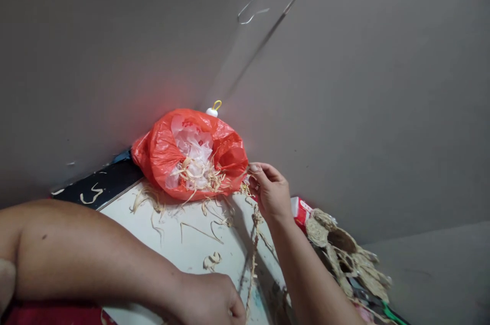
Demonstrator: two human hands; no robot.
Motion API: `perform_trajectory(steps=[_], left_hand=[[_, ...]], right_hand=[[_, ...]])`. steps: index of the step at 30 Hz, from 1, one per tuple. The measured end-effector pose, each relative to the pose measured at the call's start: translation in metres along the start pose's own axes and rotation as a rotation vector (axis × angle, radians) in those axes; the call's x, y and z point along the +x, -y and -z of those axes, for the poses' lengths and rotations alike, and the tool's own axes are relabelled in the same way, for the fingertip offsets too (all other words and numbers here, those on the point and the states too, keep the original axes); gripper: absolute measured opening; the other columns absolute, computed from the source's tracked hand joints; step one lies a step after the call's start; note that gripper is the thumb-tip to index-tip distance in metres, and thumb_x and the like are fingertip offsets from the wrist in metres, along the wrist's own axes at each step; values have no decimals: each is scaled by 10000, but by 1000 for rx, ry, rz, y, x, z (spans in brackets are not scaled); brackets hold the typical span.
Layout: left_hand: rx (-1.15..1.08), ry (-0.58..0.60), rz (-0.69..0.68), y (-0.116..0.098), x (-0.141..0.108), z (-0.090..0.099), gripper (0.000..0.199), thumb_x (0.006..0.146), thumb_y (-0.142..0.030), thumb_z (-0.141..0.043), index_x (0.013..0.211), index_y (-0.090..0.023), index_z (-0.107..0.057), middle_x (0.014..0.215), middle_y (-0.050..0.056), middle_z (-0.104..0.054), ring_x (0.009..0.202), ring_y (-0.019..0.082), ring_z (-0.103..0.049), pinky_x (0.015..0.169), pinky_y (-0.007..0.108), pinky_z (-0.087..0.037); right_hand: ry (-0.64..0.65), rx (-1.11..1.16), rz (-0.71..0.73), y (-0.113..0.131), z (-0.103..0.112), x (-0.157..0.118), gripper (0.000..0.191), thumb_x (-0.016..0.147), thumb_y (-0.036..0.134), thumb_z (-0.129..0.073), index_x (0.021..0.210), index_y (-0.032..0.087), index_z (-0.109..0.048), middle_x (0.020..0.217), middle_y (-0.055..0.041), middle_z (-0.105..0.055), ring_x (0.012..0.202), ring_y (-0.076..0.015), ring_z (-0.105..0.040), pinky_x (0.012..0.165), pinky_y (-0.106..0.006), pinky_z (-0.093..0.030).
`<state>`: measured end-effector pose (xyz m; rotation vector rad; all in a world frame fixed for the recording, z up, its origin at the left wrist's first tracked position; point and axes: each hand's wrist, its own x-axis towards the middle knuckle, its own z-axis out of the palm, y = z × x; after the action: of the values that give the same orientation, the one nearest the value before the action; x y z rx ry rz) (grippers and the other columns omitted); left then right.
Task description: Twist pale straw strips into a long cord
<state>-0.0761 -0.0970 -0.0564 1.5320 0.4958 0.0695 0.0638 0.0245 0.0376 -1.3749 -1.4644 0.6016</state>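
Observation:
A red plastic bag (pixel 161 161) stands open against the wall, with white crumpled plastic (pixel 195 154) and pale fibre scraps inside. At its right edge is my right hand (pixel 270 187), thumb and index finger pinched together; what they hold is too small to make out. My left hand (pixel 216 299) is curled near the bottom of the view, its fingertips hidden. A thin twisted fibre strand (pixel 253 253) hangs or lies between the two hands. Loose shavings (pixel 212 261) are scattered over the white surface (pixel 153 253) below the bag.
A black panel (pixel 109 190) lies left of the bag. Behind my right forearm are a red and white box (pixel 301 213) and woven fibre pieces (pixel 356 258). A green-handled item (pixel 392 314) shows at the lower right. Wires (pixel 268 36) hang near the wall.

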Motion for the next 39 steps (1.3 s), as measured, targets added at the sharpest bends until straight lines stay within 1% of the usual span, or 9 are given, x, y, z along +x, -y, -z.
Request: perform_trajectory(steps=[3,7,10,13,17,20,29,36,39], left_hand=[[31,-15,9,-5,-2,1,108,623,-91,-506,546,-166,-501,434,-88,-300,431,55,-284,424,176,-233],[43,0,-15,-14,-7,4,152,606,-50,-487,505,-160,-457,419,-93,-278,426,46,-265,425,169,-226],[19,12,-38,-15,-7,5,145,607,-45,-490,517,-158,-474,415,-95,-312,408,42,-280,419,153,-243],[4,2,-35,-12,-6,4,116,592,-51,-500,545,-157,-497,441,-93,-367,409,42,-300,403,147,-239],[32,-1,5,-10,-5,4,144,609,-57,-473,512,-163,-464,431,-88,-268,400,44,-260,393,167,-204],[51,11,-37,-11,-5,6,185,634,-52,-462,492,-166,-429,427,-87,-261,403,47,-257,398,180,-203],[56,-5,-37,-12,-4,3,182,615,-28,-469,491,-159,-443,426,-90,-229,400,39,-245,407,179,-202],[65,16,-67,-19,-6,6,233,643,1,-461,470,-147,-415,381,-101,-249,386,29,-254,425,177,-213],[70,34,-57,-20,-6,8,236,646,11,-478,480,-146,-420,374,-104,-258,393,30,-258,428,180,-211]], right_hand=[[99,-6,-2,4,10,-11,318,762,454,-574,896,176,-648,749,-34,-622,502,-97,-473,435,-222,-377],[309,-163,-62,-3,23,-13,210,553,199,-716,762,178,-719,748,-36,-692,622,-162,-598,539,-263,-478],[235,-293,-89,-16,21,-1,188,663,193,-632,825,165,-724,818,-56,-705,681,-173,-611,593,-279,-489],[164,-395,-147,-30,5,19,251,831,264,-541,977,120,-687,861,-84,-690,721,-195,-622,609,-305,-505],[198,-493,-245,-47,-24,41,283,901,305,-553,1144,162,-583,1159,-80,-594,953,-215,-607,789,-390,-521],[225,-515,-297,-54,-36,46,318,899,294,-561,1190,168,-553,1208,-92,-567,987,-219,-597,807,-410,-517],[181,-462,-375,-46,-12,38,327,896,303,-564,1188,156,-553,1191,-87,-574,982,-227,-600,803,-416,-518],[199,-408,-424,-65,-37,45,328,894,299,-567,1190,157,-553,1197,-90,-571,983,-225,-599,801,-413,-519],[158,-332,-409,-64,-41,44,329,894,298,-566,1192,159,-550,1198,-91,-570,984,-225,-599,803,-415,-519]])
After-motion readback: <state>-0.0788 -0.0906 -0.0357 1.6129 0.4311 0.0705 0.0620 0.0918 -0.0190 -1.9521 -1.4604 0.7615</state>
